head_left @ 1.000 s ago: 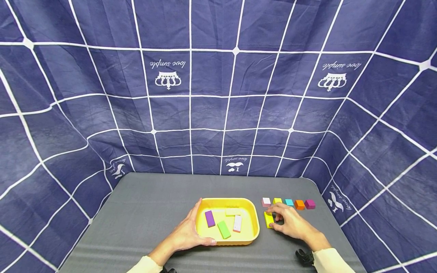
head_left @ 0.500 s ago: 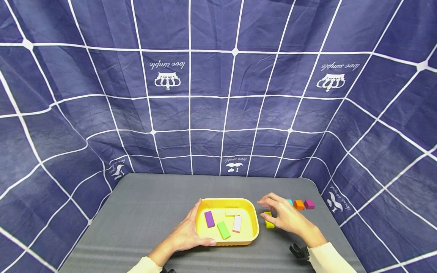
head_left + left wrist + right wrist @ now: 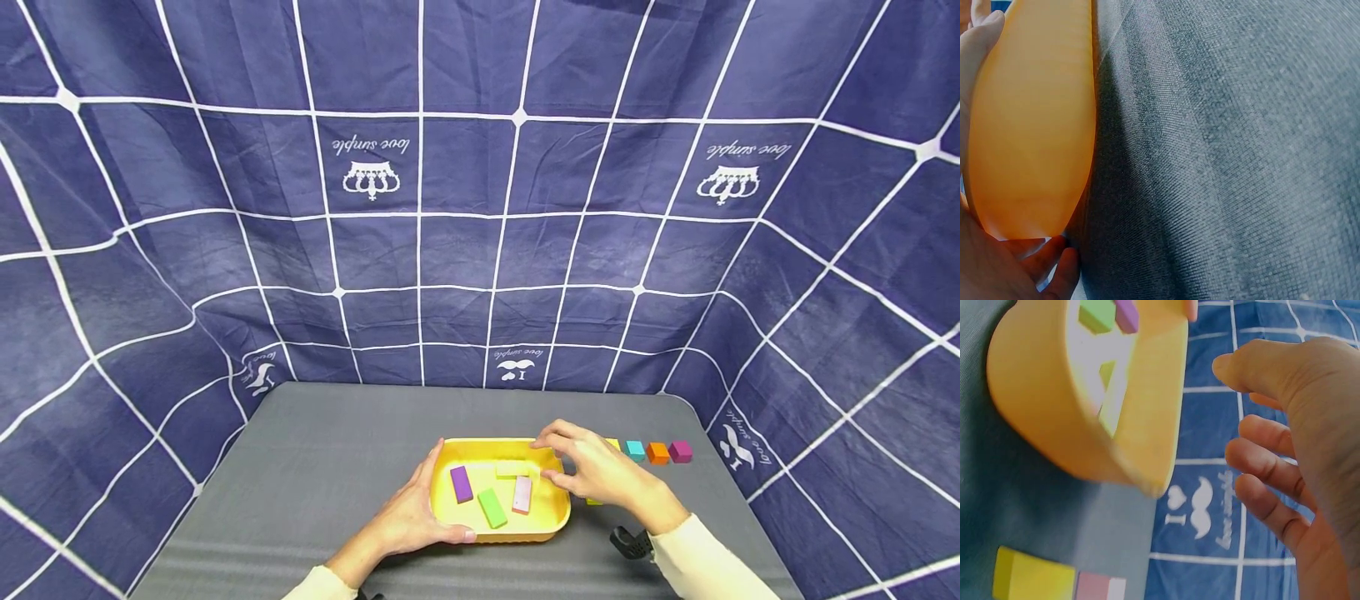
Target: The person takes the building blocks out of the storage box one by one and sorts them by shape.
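Observation:
My left hand (image 3: 418,508) grips the left end of a yellow plastic tub (image 3: 517,537), its thumb along the front side and its fingers around the back left. The left wrist view shows that hand (image 3: 1004,262) curled about the tub's orange-looking wall (image 3: 1035,125). Inside lie a purple block (image 3: 461,484), a green block (image 3: 492,508), a white block (image 3: 522,494) and a pale yellow block (image 3: 512,469). My right hand (image 3: 596,467) hovers at the tub's right rim, fingers bent loosely and nothing between them. Beneath it a yellow block (image 3: 594,502) is mostly hidden.
Right of the tub stands a row of small blocks: yellow (image 3: 613,443), cyan (image 3: 635,451), orange (image 3: 657,453) and magenta (image 3: 681,452). A pink-and-white block (image 3: 1100,586) shows in the right wrist view. Blue gridded cloth (image 3: 480,250) walls in the grey table (image 3: 337,442).
My right hand has let go of the yellow block, lifted off it and moved left to the tub's right rim. The left hand and the tub stay put.

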Motion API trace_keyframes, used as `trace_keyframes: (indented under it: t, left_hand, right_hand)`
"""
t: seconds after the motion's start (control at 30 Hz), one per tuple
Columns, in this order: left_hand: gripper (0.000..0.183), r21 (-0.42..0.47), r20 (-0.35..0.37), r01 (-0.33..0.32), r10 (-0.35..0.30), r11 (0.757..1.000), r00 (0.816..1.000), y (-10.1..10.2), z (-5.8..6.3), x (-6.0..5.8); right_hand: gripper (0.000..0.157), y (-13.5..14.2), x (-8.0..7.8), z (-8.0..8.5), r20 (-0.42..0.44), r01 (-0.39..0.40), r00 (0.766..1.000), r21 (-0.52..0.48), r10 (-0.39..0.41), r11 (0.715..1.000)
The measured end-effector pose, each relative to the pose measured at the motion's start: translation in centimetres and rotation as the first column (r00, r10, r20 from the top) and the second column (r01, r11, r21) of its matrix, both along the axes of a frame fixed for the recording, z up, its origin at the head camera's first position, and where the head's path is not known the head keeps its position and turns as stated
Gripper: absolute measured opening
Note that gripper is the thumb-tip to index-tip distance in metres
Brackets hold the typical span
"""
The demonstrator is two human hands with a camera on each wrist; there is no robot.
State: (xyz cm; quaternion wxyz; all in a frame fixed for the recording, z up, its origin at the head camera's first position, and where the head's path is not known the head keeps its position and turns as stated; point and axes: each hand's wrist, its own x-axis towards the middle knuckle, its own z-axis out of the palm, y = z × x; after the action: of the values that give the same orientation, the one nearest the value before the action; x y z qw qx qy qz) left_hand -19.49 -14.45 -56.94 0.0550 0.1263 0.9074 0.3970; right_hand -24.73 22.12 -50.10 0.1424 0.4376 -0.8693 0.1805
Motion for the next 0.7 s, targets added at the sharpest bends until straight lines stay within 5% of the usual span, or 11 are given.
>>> trace_keyframes:
  t: [0.7]
  left_hand:
    - [0.160, 0.010, 0.030, 0.008, -0.008, 1.000, 1.000, 0.0, -0.3, -0.2]
  right_hand:
    - [0.047, -6.8, -1.1, 0.9, 0.054, -0.097, 0.995, 0.221, 0.087, 0.970]
